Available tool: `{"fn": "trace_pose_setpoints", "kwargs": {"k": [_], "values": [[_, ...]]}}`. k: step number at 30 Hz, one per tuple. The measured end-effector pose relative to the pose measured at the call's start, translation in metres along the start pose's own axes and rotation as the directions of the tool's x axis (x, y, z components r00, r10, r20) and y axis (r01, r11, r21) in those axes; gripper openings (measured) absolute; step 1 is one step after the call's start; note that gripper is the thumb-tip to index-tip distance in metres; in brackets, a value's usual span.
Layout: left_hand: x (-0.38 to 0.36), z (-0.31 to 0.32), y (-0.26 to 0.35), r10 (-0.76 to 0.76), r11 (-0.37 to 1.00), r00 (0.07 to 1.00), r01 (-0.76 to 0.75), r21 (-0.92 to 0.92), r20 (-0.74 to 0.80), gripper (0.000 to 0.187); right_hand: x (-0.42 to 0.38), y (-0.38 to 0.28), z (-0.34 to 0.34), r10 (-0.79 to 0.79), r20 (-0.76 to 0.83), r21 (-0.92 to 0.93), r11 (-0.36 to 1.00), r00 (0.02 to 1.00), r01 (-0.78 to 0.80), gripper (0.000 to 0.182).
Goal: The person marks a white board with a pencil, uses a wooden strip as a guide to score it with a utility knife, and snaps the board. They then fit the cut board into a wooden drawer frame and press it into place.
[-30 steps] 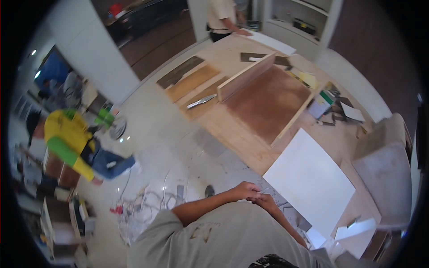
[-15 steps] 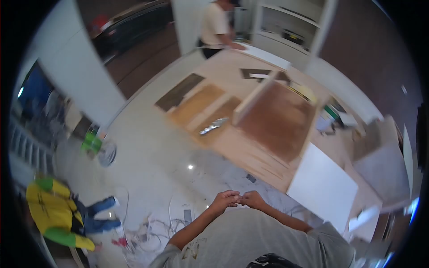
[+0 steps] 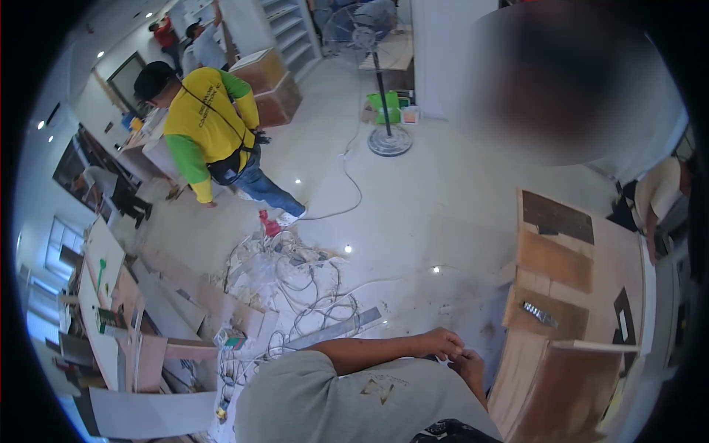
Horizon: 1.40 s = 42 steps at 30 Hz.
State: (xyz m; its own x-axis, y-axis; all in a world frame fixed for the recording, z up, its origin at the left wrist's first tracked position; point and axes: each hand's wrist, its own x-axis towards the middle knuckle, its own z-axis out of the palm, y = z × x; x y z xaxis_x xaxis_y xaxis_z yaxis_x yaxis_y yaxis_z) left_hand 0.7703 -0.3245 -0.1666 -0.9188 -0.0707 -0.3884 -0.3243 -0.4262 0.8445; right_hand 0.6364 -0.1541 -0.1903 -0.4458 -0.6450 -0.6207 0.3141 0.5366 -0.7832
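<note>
My left hand point(image 3: 439, 344) reaches across in front of my grey shirt, its fingers pinched together. Against its fingertips is my right hand point(image 3: 468, 363), also curled closed. Whatever lies between the fingers is too small to make out. To the right of both hands stands the wooden worktable point(image 3: 511, 384). A shiny, silver, ridged object point(image 3: 540, 314) rests on a brown panel point(image 3: 565, 314) there, apart from my hands.
Tangled cables point(image 3: 314, 295) and debris cover the floor ahead to the left. A person in a yellow-green shirt point(image 3: 210, 122) walks there, near a pedestal fan point(image 3: 380, 88). Boards point(image 3: 103, 310) lean at left. Another person point(image 3: 657, 192) stands at the table's far side.
My view has swung left, so the table now sits at the right and the person in yellow-green nearer the middle. My hands stay together in front of me.
</note>
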Motion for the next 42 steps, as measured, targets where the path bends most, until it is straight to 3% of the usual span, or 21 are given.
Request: {"fn": "trace_pose_setpoints", "kwargs": {"k": [1,4,7,10,12,14,15,17,18,22,26,29,33,35,38,42], "values": [[0.002,-0.005,0.006,0.033,0.999,0.999,-0.032,0.025,-0.039,0.038,0.012,-0.010,-0.003,-0.010,0.035,-0.021,1.000,0.999,0.011,0.019],[-0.008,-0.002,0.059,0.013,0.980,0.991,-0.040,-0.197,-0.135,0.037,0.045,-0.051,-0.006,-0.029,0.171,0.035,0.999,0.985,0.023,0.019],[0.006,-0.007,0.075,0.105,0.967,0.972,-0.150,-0.208,-0.212,0.035,0.070,-0.087,-0.015,-0.124,0.323,0.003,0.992,0.938,0.130,0.019],[0.018,-0.007,0.093,0.075,0.956,0.951,-0.154,-0.250,-0.300,0.033,0.085,-0.105,-0.021,-0.164,0.413,0.067,0.986,0.896,0.150,0.020],[0.035,-0.015,0.077,0.267,0.960,0.911,-0.280,0.005,-0.314,0.030,0.107,-0.105,-0.031,-0.359,0.576,-0.109,0.857,0.734,0.504,0.027],[0.049,-0.011,0.079,0.249,0.962,0.929,-0.270,-0.043,-0.273,0.027,0.096,-0.121,-0.049,-0.271,0.532,-0.256,0.851,0.802,0.458,0.038],[0.046,-0.008,0.086,0.118,0.962,0.953,-0.179,-0.207,-0.279,0.026,0.080,-0.140,-0.046,-0.093,0.433,-0.284,0.930,0.897,0.233,0.044],[0.055,-0.019,0.075,0.155,0.986,0.969,-0.165,-0.037,-0.193,0.027,0.065,-0.146,-0.052,-0.117,0.357,-0.198,0.960,0.927,0.197,0.041],[0.054,-0.003,0.095,0.027,0.939,0.978,-0.096,-0.330,-0.209,0.034,0.064,-0.130,-0.056,-0.147,0.335,-0.143,0.968,0.931,0.205,0.036],[0.071,0.010,0.098,-0.016,0.947,1.000,0.014,-0.320,-0.006,0.041,0.059,-0.073,-0.060,-0.271,0.157,0.228,0.946,0.950,0.232,0.028],[0.091,0.025,0.078,-0.110,0.971,0.973,0.149,-0.188,0.202,0.043,0.017,-0.027,-0.067,-0.225,-0.042,0.389,0.894,0.974,0.223,0.026],[0.092,0.050,0.064,-0.185,0.961,0.879,0.256,-0.108,0.439,0.044,-0.044,0.002,-0.055,-0.107,-0.221,0.498,0.842,0.969,0.207,0.026],[0.078,0.103,0.032,-0.428,0.884,0.658,0.448,0.136,0.619,0.045,-0.128,0.068,-0.018,0.090,-0.464,0.550,0.809,0.881,0.206,0.026],[0.067,0.122,0.007,-0.528,0.824,0.536,0.511,0.245,0.658,0.045,-0.159,0.099,0.010,0.161,-0.574,0.493,0.851,0.803,0.183,0.025],[0.037,0.153,-0.020,-0.638,0.727,0.359,0.571,0.381,0.681,0.045,-0.207,0.135,0.055,0.284,-0.627,0.665,0.681,0.726,0.308,0.027],[0.003,0.192,-0.044,-0.699,0.631,0.193,0.620,0.467,0.689,0.045,-0.266,0.151,0.091,0.348,-0.684,0.685,0.608,0.641,0.402,0.030]]}}
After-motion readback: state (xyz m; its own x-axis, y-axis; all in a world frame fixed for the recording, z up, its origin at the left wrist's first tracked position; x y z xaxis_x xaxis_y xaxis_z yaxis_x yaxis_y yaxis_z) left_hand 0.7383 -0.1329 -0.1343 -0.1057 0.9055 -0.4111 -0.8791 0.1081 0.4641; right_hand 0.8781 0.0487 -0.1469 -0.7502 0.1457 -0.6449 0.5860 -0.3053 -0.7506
